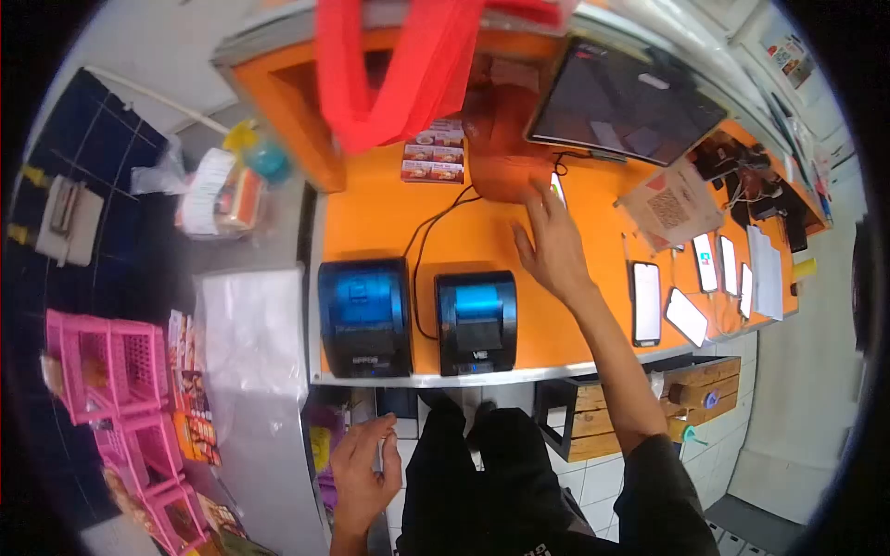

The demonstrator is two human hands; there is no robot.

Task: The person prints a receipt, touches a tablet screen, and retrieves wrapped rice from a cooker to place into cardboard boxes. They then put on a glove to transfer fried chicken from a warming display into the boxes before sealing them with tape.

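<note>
My right hand reaches over the orange counter, its fingers apart, close to a bright-screened phone that it partly covers, and beside a brown rounded object. Nothing shows in its grasp. Below the counter's front edge, my left hand hangs with fingers curved and thumb apart, holding nothing visible. Two black printers, a larger one and a smaller one, stand between my hands at the counter's front. Black cables run behind them.
A dark monitor stands at the back. Several phones lie right, near a cardboard piece with a QR code. A red bag hangs overhead. Pink baskets stand left; a wooden crate sits below the counter.
</note>
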